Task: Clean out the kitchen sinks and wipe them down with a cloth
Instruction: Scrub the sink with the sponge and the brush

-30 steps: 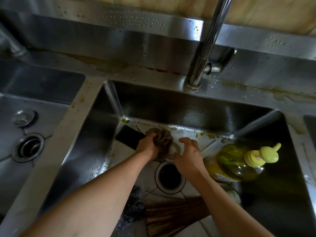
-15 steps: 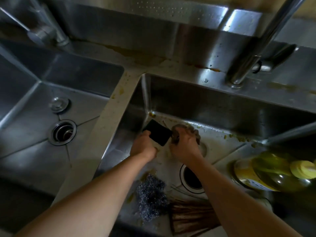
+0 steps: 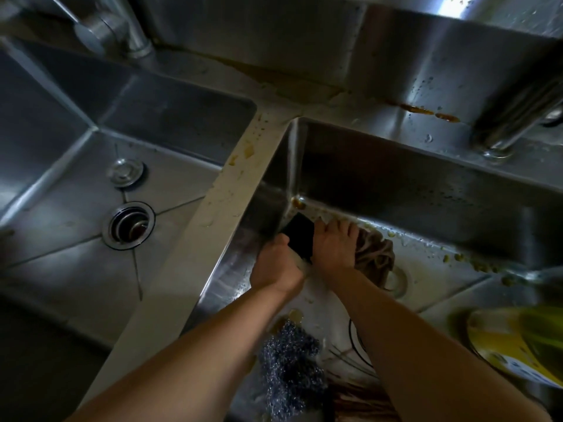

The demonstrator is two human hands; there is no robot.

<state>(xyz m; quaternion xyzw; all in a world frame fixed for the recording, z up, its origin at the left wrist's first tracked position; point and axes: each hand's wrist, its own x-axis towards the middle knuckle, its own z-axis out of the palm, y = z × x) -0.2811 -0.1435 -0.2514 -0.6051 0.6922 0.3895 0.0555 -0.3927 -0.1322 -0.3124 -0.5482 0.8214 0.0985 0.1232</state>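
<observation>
Both hands are down in the right sink (image 3: 396, 184), near its back left corner. My left hand (image 3: 278, 264) grips the lower end of a black sponge (image 3: 300, 237) that stands tilted against the corner. My right hand (image 3: 335, 248) lies beside it with fingers spread forward, pressing the left part of a crumpled brown cloth (image 3: 377, 257) onto the sink floor. Yellow food scraps (image 3: 475, 263) line the foot of the back wall. The left sink (image 3: 61, 269) holds only its drain (image 3: 129, 225) and a loose metal plug (image 3: 126, 172).
A steel-wool scourer (image 3: 289, 370) and a brown bristle brush (image 3: 359, 397) lie at the right sink's front. A yellow oil bottle (image 3: 518, 345) lies at the right. Faucets stand at the back right (image 3: 502, 132) and back left (image 3: 122, 32). A stained divider (image 3: 213, 223) separates the sinks.
The view has swung left and closer. My left hand let go of the cloth and took the black sponge. My right hand moved left onto the cloth, toward the corner.
</observation>
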